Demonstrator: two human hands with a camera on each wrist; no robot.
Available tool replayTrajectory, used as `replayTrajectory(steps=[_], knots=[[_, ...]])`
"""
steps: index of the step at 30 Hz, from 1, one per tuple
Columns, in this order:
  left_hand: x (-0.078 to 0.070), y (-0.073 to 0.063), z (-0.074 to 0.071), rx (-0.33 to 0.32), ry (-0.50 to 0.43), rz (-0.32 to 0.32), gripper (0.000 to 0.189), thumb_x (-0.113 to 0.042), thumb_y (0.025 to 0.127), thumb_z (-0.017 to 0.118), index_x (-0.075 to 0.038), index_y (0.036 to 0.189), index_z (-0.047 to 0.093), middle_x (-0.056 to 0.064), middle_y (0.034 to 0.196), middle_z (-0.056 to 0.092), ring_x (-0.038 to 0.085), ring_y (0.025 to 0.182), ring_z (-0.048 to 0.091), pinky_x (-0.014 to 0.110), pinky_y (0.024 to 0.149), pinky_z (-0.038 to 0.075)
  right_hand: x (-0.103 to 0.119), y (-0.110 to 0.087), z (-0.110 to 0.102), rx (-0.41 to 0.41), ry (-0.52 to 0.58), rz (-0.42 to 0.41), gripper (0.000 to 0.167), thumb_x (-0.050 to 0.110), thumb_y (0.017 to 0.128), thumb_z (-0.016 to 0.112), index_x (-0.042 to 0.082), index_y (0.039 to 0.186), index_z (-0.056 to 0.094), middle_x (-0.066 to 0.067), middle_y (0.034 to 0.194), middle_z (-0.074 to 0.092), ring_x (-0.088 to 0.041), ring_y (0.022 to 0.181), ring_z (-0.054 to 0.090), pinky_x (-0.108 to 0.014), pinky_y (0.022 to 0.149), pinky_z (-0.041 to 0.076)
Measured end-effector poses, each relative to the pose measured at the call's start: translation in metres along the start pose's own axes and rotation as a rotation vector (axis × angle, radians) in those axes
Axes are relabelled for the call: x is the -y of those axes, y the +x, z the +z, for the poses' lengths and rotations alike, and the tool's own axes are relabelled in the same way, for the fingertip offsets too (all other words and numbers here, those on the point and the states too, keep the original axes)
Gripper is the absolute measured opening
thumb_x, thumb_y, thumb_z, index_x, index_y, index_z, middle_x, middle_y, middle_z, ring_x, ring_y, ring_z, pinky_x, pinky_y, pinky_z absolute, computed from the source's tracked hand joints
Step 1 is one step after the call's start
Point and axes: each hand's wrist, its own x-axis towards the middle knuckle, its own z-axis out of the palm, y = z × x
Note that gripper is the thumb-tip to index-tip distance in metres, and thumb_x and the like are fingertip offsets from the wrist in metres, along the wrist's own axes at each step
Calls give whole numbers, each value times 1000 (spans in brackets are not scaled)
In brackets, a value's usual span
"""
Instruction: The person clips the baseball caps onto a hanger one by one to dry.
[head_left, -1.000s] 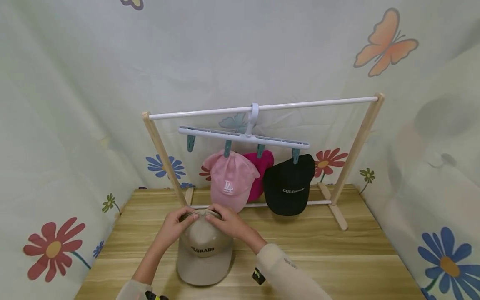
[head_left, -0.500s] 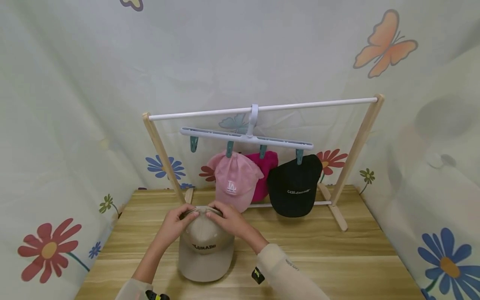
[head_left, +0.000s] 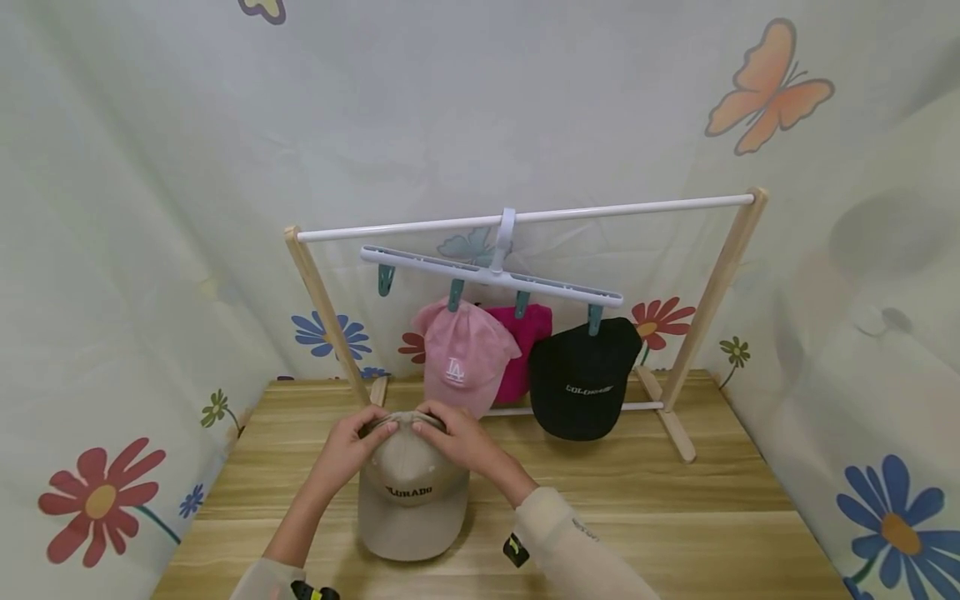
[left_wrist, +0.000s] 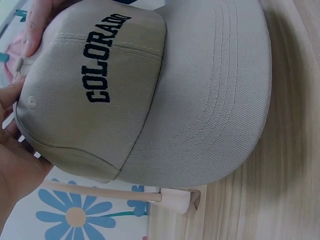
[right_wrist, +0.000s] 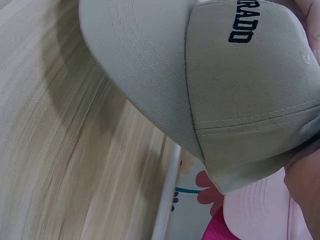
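Both hands hold a beige baseball cap (head_left: 411, 475) by the top of its crown, brim down, above the wooden table. Dark letters reading COLORADO show across its front in the left wrist view. My left hand (head_left: 351, 442) pinches the crown's left side, thumb in front and fingers behind. On the other side my right hand (head_left: 459, 437) pinches it the same way. Behind hangs a pale clip hanger (head_left: 491, 275) with teal clips. A light pink cap (head_left: 467, 354), a magenta cap (head_left: 528, 333) and a black cap (head_left: 581, 379) hang from it; the leftmost clip (head_left: 386, 280) holds nothing.
The hanger hooks over the white top bar (head_left: 637, 209) of a rack with wooden side posts (head_left: 716, 292). A lower white bar (head_left: 637, 406) runs near the wooden table (head_left: 637, 508). Fabric walls with printed flowers and butterflies (head_left: 772, 87) surround the table.
The hanger and its caps have swung slightly, first right, then back left, and its left end tilts higher. The beige cap has risen a little in both hands.
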Motion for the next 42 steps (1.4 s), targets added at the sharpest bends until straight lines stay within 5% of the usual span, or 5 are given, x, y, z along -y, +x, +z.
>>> replayTrajectory(steps=[7, 16, 27, 42], knots=[[-4, 2, 3, -12, 45, -13, 7, -17, 96, 71, -13, 101, 72, 2, 90, 68, 12, 77, 57, 26, 68, 47, -1, 0, -2, 3, 2, 20, 17, 23, 104, 59, 11, 115, 65, -1, 104, 69, -10, 91, 61, -27, 83, 51], [-40, -5, -3, 7, 38, 1, 7, -12, 97, 69, -6, 100, 71, 6, 91, 68, 11, 78, 56, 27, 69, 47, -2, 1, -4, 0, -3, 13, 17, 23, 104, 59, 12, 117, 65, -1, 106, 70, -8, 93, 62, -27, 85, 52], [-5, 4, 0, -8, 50, -4, 11, -23, 97, 70, -14, 103, 73, 2, 95, 70, 12, 81, 58, 27, 70, 48, 4, 2, -5, -5, 6, 17, 17, 23, 104, 59, 12, 116, 65, 0, 104, 70, -8, 92, 62, -27, 83, 53], [-16, 12, 1, -15, 92, 91, 8, -25, 96, 73, -18, 100, 74, -2, 92, 70, 13, 79, 61, 28, 69, 50, 10, 0, -18, -20, 31, 1, 16, 23, 104, 59, 11, 114, 65, 1, 102, 68, -10, 91, 61, -29, 86, 53]])
